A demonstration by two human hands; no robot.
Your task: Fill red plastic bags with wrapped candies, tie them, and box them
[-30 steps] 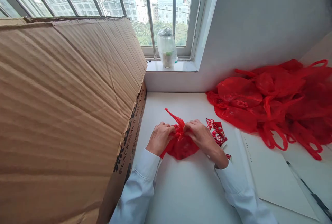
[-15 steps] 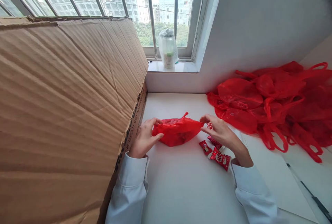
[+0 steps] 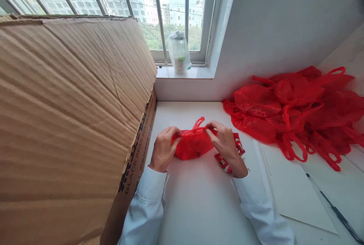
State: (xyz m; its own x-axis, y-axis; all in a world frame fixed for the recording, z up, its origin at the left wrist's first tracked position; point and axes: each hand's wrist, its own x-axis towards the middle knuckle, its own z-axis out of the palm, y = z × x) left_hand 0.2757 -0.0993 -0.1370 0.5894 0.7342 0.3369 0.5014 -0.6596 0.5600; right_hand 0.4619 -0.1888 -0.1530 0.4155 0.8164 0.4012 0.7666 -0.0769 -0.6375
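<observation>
Both hands, left hand [image 3: 163,148] and right hand [image 3: 224,142], are pinching the small red bag [image 3: 193,146] near the table's [image 3: 199,207] back edge; thin plastic may be tearing if pulled hard.

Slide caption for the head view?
Both hands, left hand and right hand, pinch a small red plastic bag on a white table.

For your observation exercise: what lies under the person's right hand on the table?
Small red printed packets poke out beside the right hand, which pinches the red plastic bag. How many packets lie beneath is hidden.
</observation>
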